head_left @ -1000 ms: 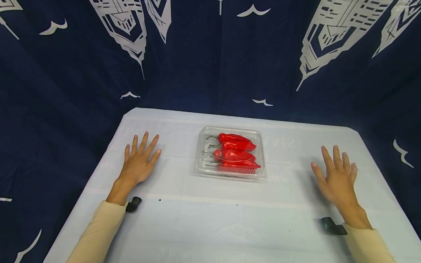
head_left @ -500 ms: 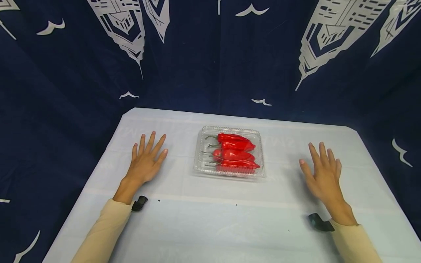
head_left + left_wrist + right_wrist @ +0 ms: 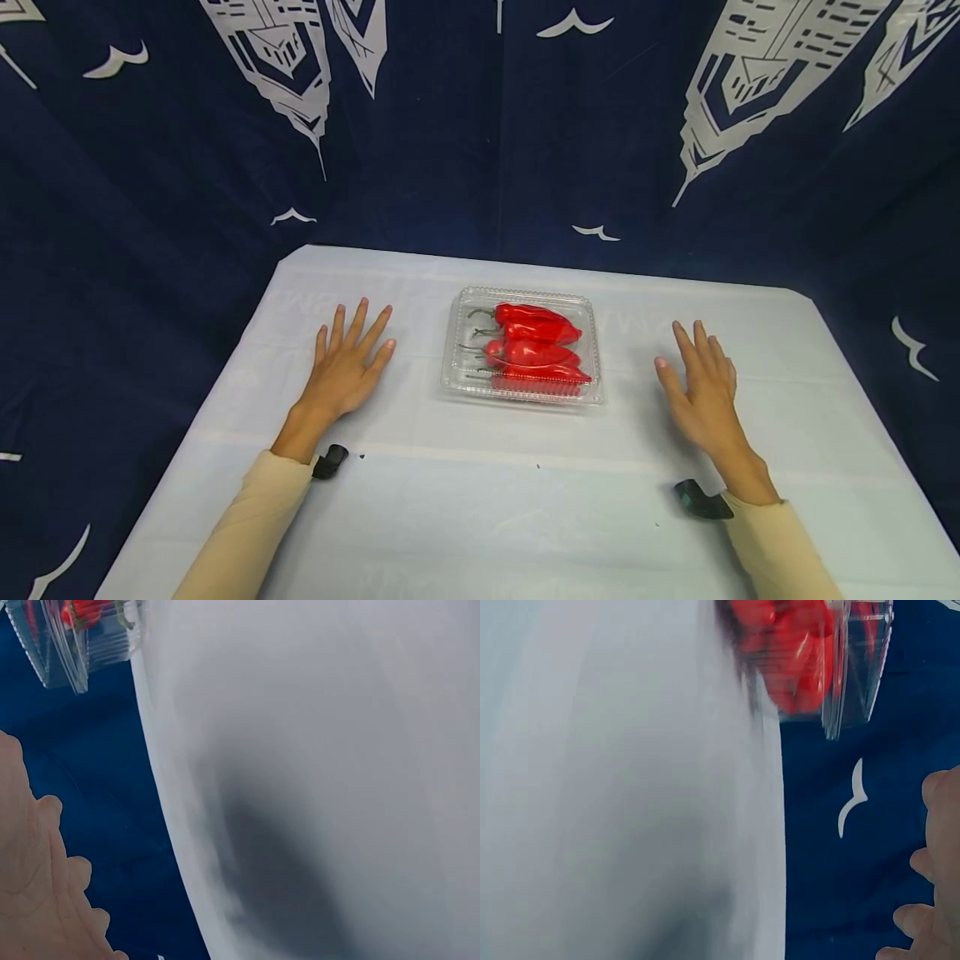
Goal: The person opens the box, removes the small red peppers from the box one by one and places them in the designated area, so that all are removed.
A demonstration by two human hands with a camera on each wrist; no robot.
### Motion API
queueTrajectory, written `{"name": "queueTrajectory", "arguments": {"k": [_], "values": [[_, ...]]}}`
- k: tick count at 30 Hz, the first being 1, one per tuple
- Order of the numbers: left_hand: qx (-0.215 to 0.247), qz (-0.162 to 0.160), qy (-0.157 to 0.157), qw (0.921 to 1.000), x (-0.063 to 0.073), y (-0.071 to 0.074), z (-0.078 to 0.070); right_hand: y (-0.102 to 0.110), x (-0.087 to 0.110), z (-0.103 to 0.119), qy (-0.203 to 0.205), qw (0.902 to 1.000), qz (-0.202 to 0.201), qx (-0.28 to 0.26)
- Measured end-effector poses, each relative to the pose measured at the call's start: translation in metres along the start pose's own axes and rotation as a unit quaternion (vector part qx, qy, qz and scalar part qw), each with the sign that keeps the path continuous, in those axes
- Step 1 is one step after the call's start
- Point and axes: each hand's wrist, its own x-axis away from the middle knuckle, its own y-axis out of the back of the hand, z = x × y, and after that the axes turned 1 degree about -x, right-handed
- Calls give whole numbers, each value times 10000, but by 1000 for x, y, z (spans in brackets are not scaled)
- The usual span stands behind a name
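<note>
A clear plastic clamshell box [image 3: 465, 367] with its lid closed sits mid-table in the head view, holding several red peppers [image 3: 536, 354] with green stems pointing left. To its left, my left hand [image 3: 341, 375] is held palm down with fingers spread and straight, holding nothing. On the other side, my right hand [image 3: 701, 400] also has straight fingers and holds nothing; a gap separates each hand from the box. Part of the box [image 3: 82, 645] shows at the top of the left wrist view. Its peppers [image 3: 795, 652] appear at the top of the right wrist view.
A white-covered table [image 3: 480, 517] bears a few tiny dark specks. Behind and around it hangs a dark blue cloth [image 3: 480, 167] printed with white buildings and birds. Each cream sleeve has a black wrist camera [image 3: 701, 500] at its cuff.
Both hands have moved inward toward the box, the left one rightward and the right one leftward, the right by more. The box and peppers have stayed in place.
</note>
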Motion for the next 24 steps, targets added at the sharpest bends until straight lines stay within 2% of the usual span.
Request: {"name": "queueTrajectory", "arguments": {"k": [15, 24], "values": [[87, -69, -118, 9999, -4, -5, -15, -23, -11, 30, -76, 9981, 349, -507], [430, 67, -149, 9989, -7, -7, -25, -34, -18, 47, -29, 9927, 827, -877]]}}
